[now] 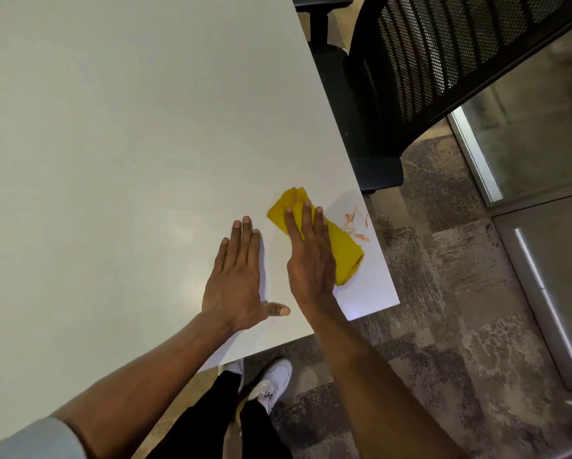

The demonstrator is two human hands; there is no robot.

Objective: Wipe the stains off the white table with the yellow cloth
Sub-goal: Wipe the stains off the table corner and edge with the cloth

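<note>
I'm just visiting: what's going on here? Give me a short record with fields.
surface: white table
tool: folded yellow cloth, flat on the table near its right corner
right hand: flat, open, pressing on the cloth
left hand: flat on bare table, beside the cloth
stain: orange-brown smear, just right of the cloth, near the edge
nearby: black mesh office chair

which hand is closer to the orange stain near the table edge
Right. The right hand lies flat on the yellow cloth, just left of the orange stain. The left hand rests flat on the bare white table, farther left of it.
</note>
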